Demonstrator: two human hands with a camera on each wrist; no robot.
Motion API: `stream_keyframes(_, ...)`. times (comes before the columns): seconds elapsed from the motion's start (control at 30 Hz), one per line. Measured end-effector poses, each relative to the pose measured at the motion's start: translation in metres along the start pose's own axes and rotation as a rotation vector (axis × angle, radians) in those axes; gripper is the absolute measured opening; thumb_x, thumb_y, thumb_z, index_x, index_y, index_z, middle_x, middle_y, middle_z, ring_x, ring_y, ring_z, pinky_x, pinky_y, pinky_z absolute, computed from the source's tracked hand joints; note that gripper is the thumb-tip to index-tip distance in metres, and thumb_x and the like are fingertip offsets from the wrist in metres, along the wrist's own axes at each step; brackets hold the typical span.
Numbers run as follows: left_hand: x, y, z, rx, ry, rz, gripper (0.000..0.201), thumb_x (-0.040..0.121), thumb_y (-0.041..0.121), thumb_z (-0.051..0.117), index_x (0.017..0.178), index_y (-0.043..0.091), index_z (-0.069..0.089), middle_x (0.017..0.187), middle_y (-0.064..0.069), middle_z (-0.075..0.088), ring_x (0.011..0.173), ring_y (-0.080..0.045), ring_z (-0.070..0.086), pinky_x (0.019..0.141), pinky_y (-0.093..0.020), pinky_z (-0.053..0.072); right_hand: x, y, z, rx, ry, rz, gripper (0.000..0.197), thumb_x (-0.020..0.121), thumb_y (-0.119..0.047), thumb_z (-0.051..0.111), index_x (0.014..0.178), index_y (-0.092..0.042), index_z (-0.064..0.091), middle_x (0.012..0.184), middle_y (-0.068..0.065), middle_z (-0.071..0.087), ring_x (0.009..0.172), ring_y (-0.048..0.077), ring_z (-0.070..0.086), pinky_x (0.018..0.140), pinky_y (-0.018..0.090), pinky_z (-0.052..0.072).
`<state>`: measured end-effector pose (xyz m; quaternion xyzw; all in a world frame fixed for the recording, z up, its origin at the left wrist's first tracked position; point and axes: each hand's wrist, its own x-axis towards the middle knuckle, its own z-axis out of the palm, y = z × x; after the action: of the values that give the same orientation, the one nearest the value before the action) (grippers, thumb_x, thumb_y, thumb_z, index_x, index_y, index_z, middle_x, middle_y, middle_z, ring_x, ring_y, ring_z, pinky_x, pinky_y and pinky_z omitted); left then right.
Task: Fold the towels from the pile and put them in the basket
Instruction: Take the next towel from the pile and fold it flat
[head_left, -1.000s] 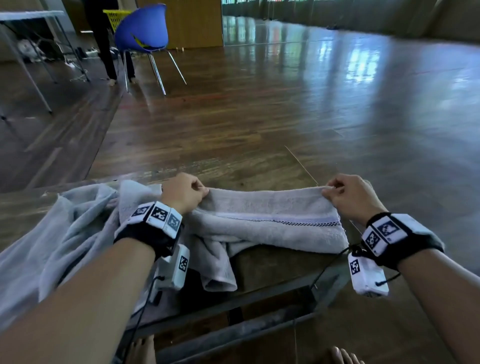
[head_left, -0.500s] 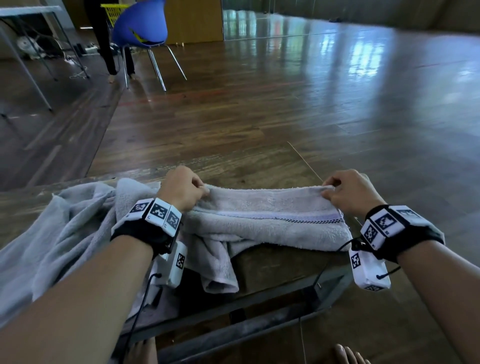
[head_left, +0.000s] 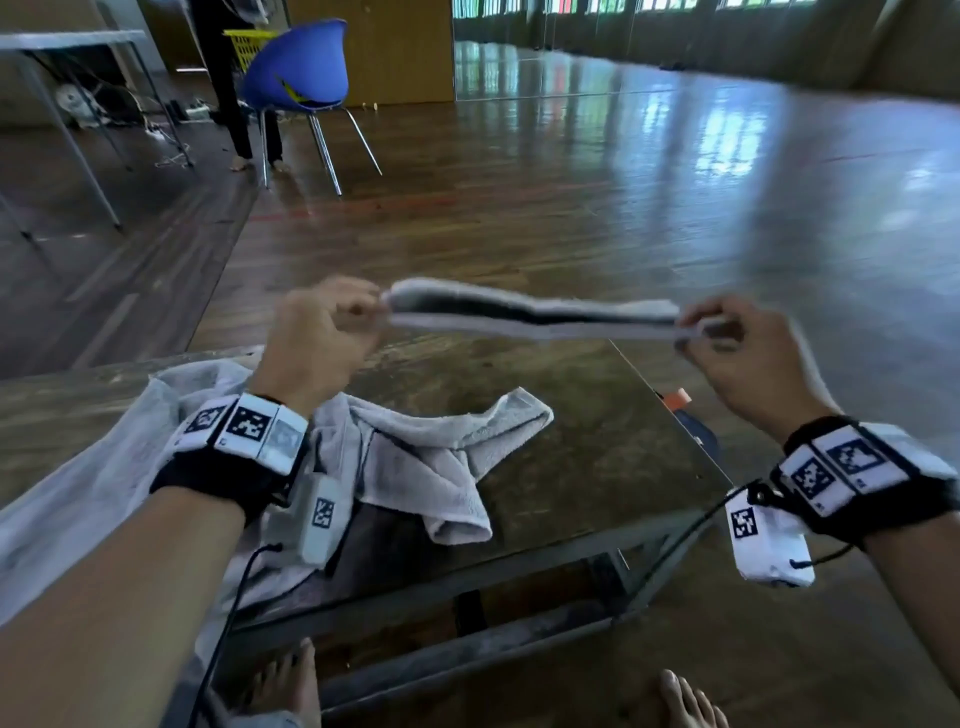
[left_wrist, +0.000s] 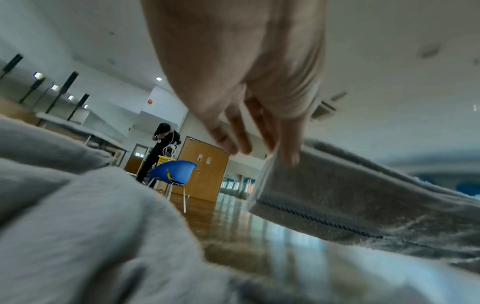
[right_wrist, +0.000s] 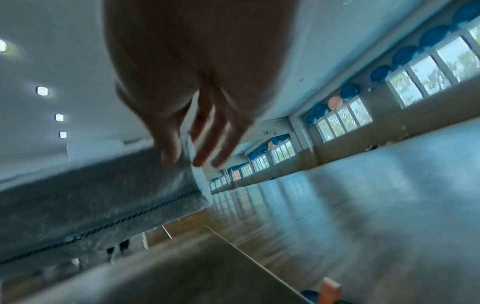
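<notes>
Gray towel (head_left: 535, 312) pinched taut between left hand (head_left: 317, 343) and right hand (head_left: 737, 358), no legible writing.

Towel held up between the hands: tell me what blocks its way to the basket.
The yellow basket sits far across the floor, behind the blue chair, beside a standing person. The towel itself hangs free.

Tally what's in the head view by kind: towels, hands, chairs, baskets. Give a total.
Towels: 3, a held towel, a crumpled towel and a large towel, both on the table
Hands: 2, left hand and right hand, each pinching an end of the held towel
Chairs: 1, blue chair
Baskets: 1, yellow basket
Total: 7
</notes>
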<state>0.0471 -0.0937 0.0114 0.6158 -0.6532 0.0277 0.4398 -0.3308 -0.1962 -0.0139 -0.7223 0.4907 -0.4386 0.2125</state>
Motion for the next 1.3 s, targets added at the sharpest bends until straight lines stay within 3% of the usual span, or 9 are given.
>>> stream_keyframes(0.07,-0.013,-0.011,0.006,0.118,-0.320,-0.127,0.010,0.076,0.010,0.083,0.083,0.014,0.078,0.091,-0.004,0.072,0.084,-0.018,0.064,0.069,-0.011,0.041,-0.017,0.016,0.005,-0.138,-0.241,0.094,0.025,0.081,-0.003,0.076,0.085,-0.027,0.069,0.091,0.003,0.073,0.083,0.019,0.070,0.072,0.027,0.055)
stream_keyframes(0.13,-0.024,-0.021,0.015,0.201,-0.468,-0.297,0.010,0.077,0.013,0.082,0.087,0.013,0.077,0.087,-0.004,0.071,0.084,-0.019,0.063,0.071,-0.022,0.042,-0.025,0.028,0.011,-0.292,-0.361,0.120,0.024,0.080,-0.005,0.075,0.083,-0.028,0.069,0.090,0.003,0.074,0.085,0.020,0.069,0.079,0.032,0.054)
stream_keyframes(0.3,-0.022,-0.029,0.038,0.253,-0.413,-0.423,0.020,0.087,0.029,0.068,0.076,0.013,0.074,0.079,-0.003,0.071,0.081,-0.022,0.065,0.073,-0.032,0.050,-0.025,0.038,0.026,-0.381,-0.344,0.191,0.008,0.087,-0.025,0.070,0.080,-0.024,0.067,0.081,-0.009,0.068,0.085,0.016,0.063,0.076,0.027,0.040)
stream_keyframes(0.4,-0.019,-0.033,0.053,0.331,-0.478,-0.505,0.042,0.091,0.036,0.063,0.057,0.010,0.062,0.056,-0.008,0.058,0.055,-0.025,0.056,0.056,-0.032,0.046,-0.024,0.039,0.037,-0.460,-0.368,0.251,0.024,0.090,-0.036,0.066,0.076,-0.017,0.066,0.076,-0.005,0.064,0.092,0.026,0.059,0.077,0.032,0.040)
stream_keyframes(0.53,-0.019,-0.039,0.067,0.384,-0.494,-0.580,0.051,0.089,0.048,0.061,0.068,0.002,0.067,0.067,-0.010,0.067,0.060,-0.026,0.062,0.060,-0.036,0.054,-0.022,0.037,0.047,-0.481,-0.370,0.352,0.043,0.092,-0.045,0.061,0.073,-0.006,0.066,0.080,0.007,0.066,0.100,0.031,0.059,0.084,0.040,0.049)
stream_keyframes(0.67,-0.016,-0.043,0.073,0.397,-0.437,-0.596,0.040,0.081,0.033,0.067,0.054,0.010,0.047,0.051,-0.005,0.049,0.047,-0.025,0.050,0.049,-0.029,0.039,-0.019,0.031,0.051,-0.517,-0.384,0.414,0.044,0.092,-0.043,0.060,0.064,-0.009,0.060,0.102,0.022,0.066,0.083,0.034,0.065,0.083,0.048,0.056)
stream_keyframes(0.8,-0.013,-0.043,0.072,0.386,-0.435,-0.613,0.031,0.074,0.022,0.067,0.055,0.011,0.046,0.050,-0.004,0.045,0.045,-0.024,0.044,0.047,-0.029,0.035,-0.015,0.023,0.052,-0.527,-0.305,0.434,0.033,0.085,-0.032,0.059,0.058,-0.013,0.055,0.083,0.012,0.065,0.073,0.031,0.063,0.073,0.041,0.056)
stream_keyframes(1.0,-0.002,-0.046,0.065,0.328,-0.271,-0.670,0.037,0.070,0.025,0.068,0.051,0.010,0.039,0.048,-0.004,0.043,0.044,-0.025,0.043,0.048,-0.025,0.034,-0.009,0.014,0.045,-0.462,-0.212,0.456,0.038,0.078,-0.037,0.056,0.053,-0.015,0.038,0.066,0.001,0.049,0.061,0.026,0.049,0.058,0.031,0.037)
stream_keyframes(1.3,-0.001,-0.044,0.065,0.337,-0.241,-0.726,0.034,0.068,0.029,0.069,0.055,0.010,0.044,0.054,-0.006,0.052,0.051,-0.027,0.054,0.046,-0.026,0.034,-0.013,0.019,0.042,-0.493,-0.249,0.478,0.042,0.083,-0.039,0.060,0.053,-0.015,0.042,0.068,0.003,0.054,0.062,0.026,0.053,0.062,0.033,0.042)
